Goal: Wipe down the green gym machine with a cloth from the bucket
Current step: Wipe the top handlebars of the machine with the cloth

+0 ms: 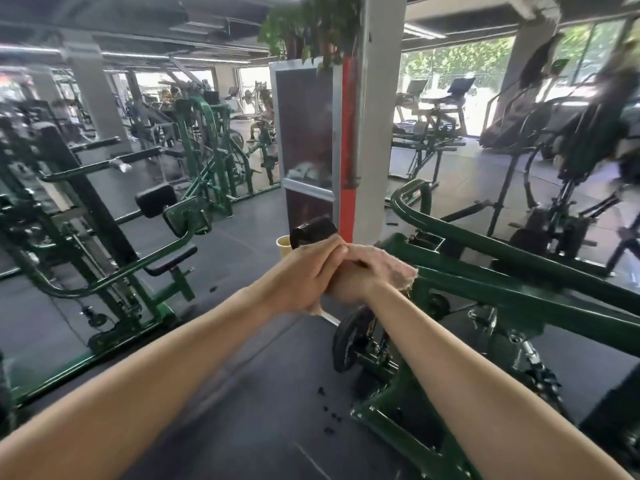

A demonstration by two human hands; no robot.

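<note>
Right hand (349, 284) grips the pale pink frayed cloth (394, 268) against the green steel machine frame (502, 289); left hand (304, 271) covers it, grip unclear.

The green machine (519, 282) is glossy painted metal. The cloth (398, 268) against it is pale, rough fabric, frayed at the edge. The floor (242, 375) under the machine looks dark and matt.
</note>
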